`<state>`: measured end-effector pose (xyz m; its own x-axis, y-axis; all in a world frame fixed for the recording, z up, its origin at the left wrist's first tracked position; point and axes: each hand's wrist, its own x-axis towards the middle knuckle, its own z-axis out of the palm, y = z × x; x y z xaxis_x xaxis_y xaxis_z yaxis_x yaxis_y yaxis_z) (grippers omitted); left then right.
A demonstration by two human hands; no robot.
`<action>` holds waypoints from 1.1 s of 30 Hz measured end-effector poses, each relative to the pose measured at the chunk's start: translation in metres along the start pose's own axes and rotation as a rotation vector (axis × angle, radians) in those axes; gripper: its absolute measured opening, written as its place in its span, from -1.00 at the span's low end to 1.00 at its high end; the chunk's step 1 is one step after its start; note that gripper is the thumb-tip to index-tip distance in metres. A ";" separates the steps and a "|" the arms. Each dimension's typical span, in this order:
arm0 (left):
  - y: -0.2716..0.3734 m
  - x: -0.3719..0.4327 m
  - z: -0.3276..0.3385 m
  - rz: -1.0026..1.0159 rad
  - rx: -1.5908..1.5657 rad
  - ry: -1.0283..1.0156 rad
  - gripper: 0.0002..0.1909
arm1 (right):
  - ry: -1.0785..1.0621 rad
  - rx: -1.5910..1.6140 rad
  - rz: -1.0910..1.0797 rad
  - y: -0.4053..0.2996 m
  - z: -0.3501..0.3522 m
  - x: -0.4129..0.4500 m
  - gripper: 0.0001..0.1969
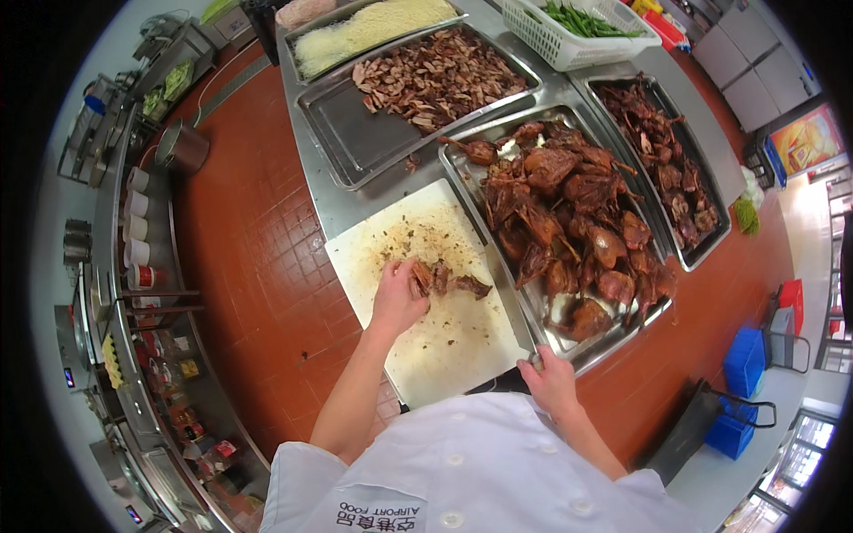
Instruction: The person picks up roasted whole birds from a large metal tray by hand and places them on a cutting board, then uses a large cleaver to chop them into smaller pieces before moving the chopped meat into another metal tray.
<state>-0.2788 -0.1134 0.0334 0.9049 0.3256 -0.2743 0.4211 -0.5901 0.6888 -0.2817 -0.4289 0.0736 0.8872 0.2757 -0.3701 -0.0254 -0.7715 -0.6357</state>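
Observation:
My left hand (400,300) grips a piece of dark cooked meat (420,274) at the middle of a white cutting board (460,360). More pieces of dark meat (470,286) lie just right of its fingers, and brown crumbs are scattered over the board. My right hand (550,380) is closed around the handle of a knife (510,293), whose broad blade lies along the board's right edge beside the tray. Heaped in the large steel tray (586,356) to the right are whole roasted or smoked birds (553,206), probably poultry.
Behind the board, a steel tray (340,133) holds chopped meat; another holds pale noodle-like strands (373,33). A white plastic basket (566,56) contains green peppers or beans. At right stands a tray of meat parts (673,166). Shelving (143,293) lines the left side.

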 end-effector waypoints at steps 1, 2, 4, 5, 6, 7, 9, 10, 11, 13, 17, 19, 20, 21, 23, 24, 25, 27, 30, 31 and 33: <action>-0.001 0.002 -0.003 -0.020 0.058 0.043 -0.27 | 0.004 -0.013 -0.014 -0.001 0.002 -0.002 -0.68; -0.009 0.005 -0.005 -0.016 0.046 0.056 -0.27 | 0.021 -0.013 -0.012 -0.002 0.005 -0.005 -0.68; -0.025 0.008 -0.014 0.011 0.007 0.100 -0.29 | 0.021 -0.033 0.015 -0.011 0.005 -0.010 -0.68; -0.033 0.011 -0.019 0.012 -0.001 0.111 -0.29 | 0.023 -0.041 0.005 -0.013 0.007 -0.011 -0.68; -0.033 0.014 -0.026 -0.019 -0.052 0.048 -0.30 | 0.040 -0.033 0.001 -0.012 0.010 -0.014 -0.68; -0.032 0.016 -0.032 -0.048 -0.102 -0.018 -0.31 | 0.057 -0.024 -0.001 -0.012 0.012 -0.017 -0.68; -0.033 0.014 -0.040 -0.071 -0.140 -0.038 -0.31 | 0.081 -0.034 0.006 -0.015 0.016 -0.025 -0.69; -0.035 0.014 -0.042 -0.098 -0.171 -0.058 -0.31 | 0.100 -0.037 0.014 -0.016 0.018 -0.028 -0.70; -0.040 0.016 -0.039 -0.098 -0.175 -0.061 -0.31 | 0.100 -0.042 0.016 -0.018 0.021 -0.028 -0.70; -0.046 0.011 -0.031 0.186 -0.043 0.061 -0.32 | 0.196 -0.021 -0.018 -0.022 0.027 -0.035 -0.71; -0.039 0.014 -0.020 0.445 0.238 0.081 -0.29 | 0.193 -0.110 -0.011 -0.032 0.038 -0.032 -0.70; -0.038 0.015 -0.015 0.517 0.418 0.001 -0.25 | 0.195 -0.084 -0.008 -0.034 0.048 -0.031 -0.70; -0.038 0.018 -0.011 0.512 0.429 -0.007 -0.25 | 0.161 -0.085 0.027 -0.035 0.052 -0.031 -0.71; -0.039 0.021 -0.007 0.557 0.402 -0.050 -0.18 | 0.127 -0.084 0.062 -0.036 0.057 -0.031 -0.71; -0.036 0.022 -0.007 0.607 0.390 -0.119 -0.11 | 0.103 0.066 0.112 -0.035 0.062 -0.031 -0.72; -0.033 0.021 -0.009 0.559 0.384 -0.158 -0.11 | 0.065 0.084 0.097 -0.031 0.066 -0.031 -0.72; -0.027 0.020 -0.013 0.514 0.376 -0.195 -0.10 | 0.032 0.098 0.081 -0.030 0.068 -0.032 -0.72; -0.019 0.016 -0.023 0.516 0.404 -0.199 -0.10 | -0.024 0.307 0.191 -0.035 0.072 -0.038 -0.74; -0.017 0.027 -0.030 0.648 0.461 -0.181 -0.08 | -0.103 0.525 0.343 -0.041 0.081 -0.049 -0.79; -0.017 0.032 -0.031 0.774 0.494 -0.167 -0.06 | -0.069 0.622 0.375 -0.042 0.088 -0.054 -0.81; -0.017 0.043 -0.030 0.867 0.484 -0.269 -0.09 | -0.011 0.717 0.421 -0.043 0.103 -0.061 -0.83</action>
<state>-0.2487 -0.0676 0.0302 0.8687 -0.4953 0.0064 -0.4576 -0.7975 0.3933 -0.3821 -0.3534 0.0542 0.7330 0.0540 -0.6781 -0.6453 -0.2599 -0.7183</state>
